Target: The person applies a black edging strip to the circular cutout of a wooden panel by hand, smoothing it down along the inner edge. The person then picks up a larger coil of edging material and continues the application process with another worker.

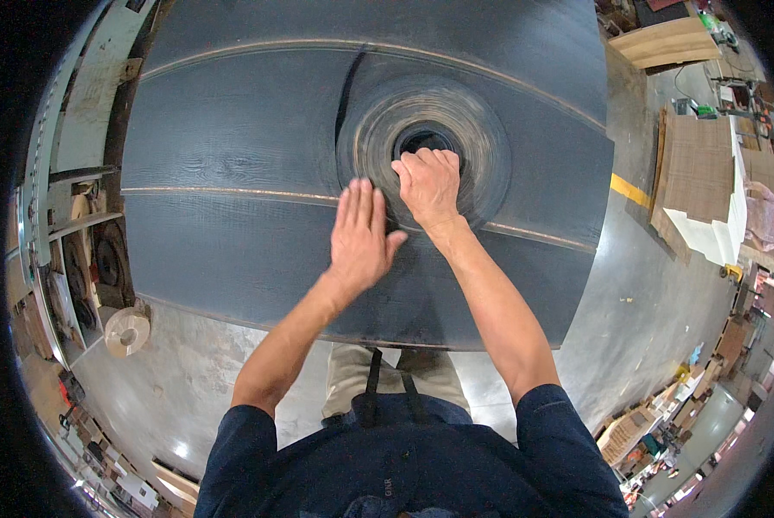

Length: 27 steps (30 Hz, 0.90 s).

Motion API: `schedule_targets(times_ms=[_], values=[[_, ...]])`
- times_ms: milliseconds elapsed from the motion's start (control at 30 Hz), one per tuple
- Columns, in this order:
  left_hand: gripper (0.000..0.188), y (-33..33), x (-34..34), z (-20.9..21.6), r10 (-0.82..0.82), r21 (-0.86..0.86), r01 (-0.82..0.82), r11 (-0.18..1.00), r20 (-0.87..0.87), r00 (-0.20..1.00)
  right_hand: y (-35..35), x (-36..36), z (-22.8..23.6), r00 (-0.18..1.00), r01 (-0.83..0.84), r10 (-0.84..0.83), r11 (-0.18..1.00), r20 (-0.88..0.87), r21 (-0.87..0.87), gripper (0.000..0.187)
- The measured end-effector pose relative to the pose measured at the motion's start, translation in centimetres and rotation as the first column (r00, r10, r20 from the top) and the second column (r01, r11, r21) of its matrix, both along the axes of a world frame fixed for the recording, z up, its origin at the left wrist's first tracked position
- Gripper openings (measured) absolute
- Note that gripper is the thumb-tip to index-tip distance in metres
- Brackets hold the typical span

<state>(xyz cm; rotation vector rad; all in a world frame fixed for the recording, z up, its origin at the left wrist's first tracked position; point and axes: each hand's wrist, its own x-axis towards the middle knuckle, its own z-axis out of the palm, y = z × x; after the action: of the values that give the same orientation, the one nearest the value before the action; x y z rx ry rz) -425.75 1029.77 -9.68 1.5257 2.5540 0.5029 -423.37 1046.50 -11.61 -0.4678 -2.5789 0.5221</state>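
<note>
A large coiled roll [482, 121] of thin dark strip with brownish streaks lies flat on a stack of dark, wood-grained panels [232, 250]. Over the roll's dark centre hole, my right hand [428, 183] is closed, its fingers curled down at the inner rim. What the fingertips grip is hidden below the knuckles. My left hand [361, 237] is held flat with the fingers stretched out and the thumb apart, beside the roll's near left edge. A dark narrow strip [347, 99] runs away from the roll's left side toward the far panel seam.
Light brown lines [232, 192] cross the panels. At the left stands a machine frame with shelves [85, 224], and a pale tape roll [127, 332] sits near it. To the right, a stack of brown boards [696, 168] stands on the grey floor by a yellow line [630, 190].
</note>
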Motion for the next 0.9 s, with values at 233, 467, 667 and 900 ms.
schedule_targets(times_ms=[233,467,667,900], values=[[0.053,2.9,-9.5,0.4,-0.051,0.122,0.065,0.99,-0.114,0.992,0.6,0.1,0.0,0.999,-0.015,0.015,1.0,-0.032,0.013,0.015],[0.068,1.5,-7.1,-1.3,-0.025,0.01,0.026,1.0,-0.078,0.997,0.4,0.2,-0.3,1.0,-0.007,0.008,1.0,-0.024,0.013,0.014],[0.069,0.7,0.5,-0.5,0.064,0.044,-0.062,0.997,-0.066,0.996,0.9,0.4,-1.0,0.999,-0.01,0.011,1.0,-0.039,0.03,0.014],[0.054,3.7,-9.4,0.8,-0.085,0.171,0.097,0.98,-0.077,0.993,1.3,0.5,-0.7,0.999,-0.027,0.027,1.0,-0.028,0.011,0.014]])
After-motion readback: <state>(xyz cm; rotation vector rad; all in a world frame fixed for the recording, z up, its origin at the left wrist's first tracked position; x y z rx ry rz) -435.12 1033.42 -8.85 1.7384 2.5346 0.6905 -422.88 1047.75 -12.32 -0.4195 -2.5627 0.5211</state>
